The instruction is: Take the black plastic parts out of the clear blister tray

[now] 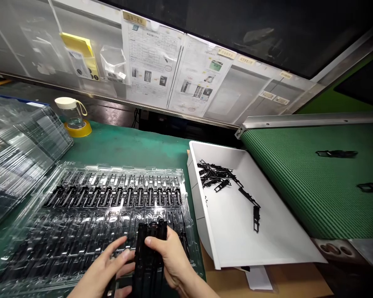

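Here, low in the head view, both hands meet over the near edge of the clear tray. My right hand is clamped around a small stack of black plastic frames, thumb across the front, fingers wrapped behind; the left hand lies half spread beside it, fingertips touching the stack's lower side. The stack stands upright, just above the tray's front rows. Judgement on handling: the frames look light, thin and stiff, likely brittle at the slender rails, and smooth enough to slip against one another, so I would hold them by the long outer edges and keep the stack squared rather than pinch the middle. Look of the thing: long, narrow, matte black, ladder-like with open slots, several pressed face to face. Like pieces already fill one back row of the tray. More lie loose in the white bin to the right, and a few sit apart on the green conveyor beyond. A second pile of clear trays sits far left.
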Tool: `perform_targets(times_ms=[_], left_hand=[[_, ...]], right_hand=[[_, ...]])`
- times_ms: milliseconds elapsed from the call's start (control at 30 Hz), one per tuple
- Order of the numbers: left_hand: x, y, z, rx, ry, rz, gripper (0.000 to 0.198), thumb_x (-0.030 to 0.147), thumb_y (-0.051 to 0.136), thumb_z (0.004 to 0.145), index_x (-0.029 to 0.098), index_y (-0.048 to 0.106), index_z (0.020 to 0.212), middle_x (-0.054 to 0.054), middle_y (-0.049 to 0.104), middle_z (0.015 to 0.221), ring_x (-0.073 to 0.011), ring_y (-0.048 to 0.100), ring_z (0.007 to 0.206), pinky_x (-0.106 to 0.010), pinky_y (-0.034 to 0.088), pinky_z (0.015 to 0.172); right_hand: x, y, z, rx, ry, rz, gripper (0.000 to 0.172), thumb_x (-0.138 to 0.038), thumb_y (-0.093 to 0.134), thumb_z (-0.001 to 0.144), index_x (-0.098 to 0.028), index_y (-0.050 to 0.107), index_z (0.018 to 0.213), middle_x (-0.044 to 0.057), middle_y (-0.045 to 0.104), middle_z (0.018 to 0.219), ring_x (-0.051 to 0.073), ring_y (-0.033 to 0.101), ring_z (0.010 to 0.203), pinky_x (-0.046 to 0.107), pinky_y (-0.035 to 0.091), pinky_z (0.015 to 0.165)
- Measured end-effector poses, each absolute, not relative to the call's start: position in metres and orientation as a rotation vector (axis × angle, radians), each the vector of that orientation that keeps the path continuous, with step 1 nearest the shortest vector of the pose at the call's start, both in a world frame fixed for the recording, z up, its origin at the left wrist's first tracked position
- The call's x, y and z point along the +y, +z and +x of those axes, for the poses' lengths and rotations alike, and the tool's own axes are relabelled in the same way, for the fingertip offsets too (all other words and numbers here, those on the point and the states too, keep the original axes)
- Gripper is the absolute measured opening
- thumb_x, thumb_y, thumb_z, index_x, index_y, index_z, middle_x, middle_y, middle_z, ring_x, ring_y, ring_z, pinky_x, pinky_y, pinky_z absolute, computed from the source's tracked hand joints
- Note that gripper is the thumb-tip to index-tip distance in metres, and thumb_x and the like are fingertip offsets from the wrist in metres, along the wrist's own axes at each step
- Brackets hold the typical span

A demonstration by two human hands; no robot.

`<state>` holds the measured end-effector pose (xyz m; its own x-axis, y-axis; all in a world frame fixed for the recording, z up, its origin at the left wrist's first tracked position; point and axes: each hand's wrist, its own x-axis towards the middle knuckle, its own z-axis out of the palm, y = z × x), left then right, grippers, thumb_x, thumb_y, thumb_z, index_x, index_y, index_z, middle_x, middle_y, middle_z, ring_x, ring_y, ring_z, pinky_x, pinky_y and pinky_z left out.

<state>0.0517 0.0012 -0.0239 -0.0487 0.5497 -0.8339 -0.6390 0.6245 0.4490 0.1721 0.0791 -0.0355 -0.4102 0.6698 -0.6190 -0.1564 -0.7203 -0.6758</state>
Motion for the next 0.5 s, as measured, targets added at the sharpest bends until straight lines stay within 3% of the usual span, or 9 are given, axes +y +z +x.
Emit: perform_targets(times_ms=[133,200,300,400,500], left_hand=[[-0.008,-0.022,0.034,1.092,1.008,-0.376,0.04,0.027,0.041,0.076,0.018,0.03,0.114,-0.012,0.05,0.111,-0.0242,0.044,0.104,-0.033,0.045,0.063],[-0.009,-0.022,0.03,1.19,1.068,-0.257,0.044,0.022,0.051,0.071,0.014,0.033,0.111,-0.013,0.052,0.109,-0.0242,0.048,0.099,-0.033,0.047,0.063],[-0.004,-0.021,0.034,1.411,1.128,-0.016,0.06,0.029,0.067,0.057,0.01,0.037,0.106,-0.015,0.06,0.092,-0.0252,0.054,0.088,-0.028,0.048,0.057],[0.004,-0.018,0.042,1.441,1.189,0.095,0.073,0.034,0.071,0.05,0.013,0.034,0.109,-0.007,0.064,0.072,-0.0204,0.058,0.071,-0.024,0.047,0.054],[0.009,-0.014,0.049,1.449,1.2,0.187,0.073,0.035,0.07,0.051,0.021,0.033,0.112,0.004,0.06,0.055,-0.0145,0.057,0.061,-0.019,0.044,0.056]], right_hand=[[0.081,-0.034,0.174,-0.703,2.174,-1.287,0.03,-0.013,0.067,0.048,-0.011,0.055,0.075,0.002,0.058,0.066,0.014,0.053,0.061,0.027,0.042,0.062],[0.08,-0.033,0.174,-0.692,2.205,-1.276,0.031,-0.013,0.068,0.047,-0.01,0.055,0.076,0.003,0.059,0.066,0.015,0.053,0.061,0.028,0.042,0.062],[0.078,-0.029,0.172,-0.688,2.253,-1.254,0.034,-0.013,0.068,0.047,-0.01,0.055,0.078,0.004,0.06,0.07,0.017,0.055,0.064,0.03,0.043,0.065],[0.075,-0.023,0.17,-0.696,2.298,-1.192,0.036,-0.014,0.069,0.048,-0.01,0.055,0.081,0.005,0.06,0.071,0.018,0.056,0.065,0.033,0.043,0.067],[0.072,-0.017,0.168,-0.763,2.267,-1.128,0.038,-0.016,0.069,0.05,-0.011,0.055,0.084,0.006,0.061,0.074,0.02,0.056,0.068,0.036,0.043,0.069]])
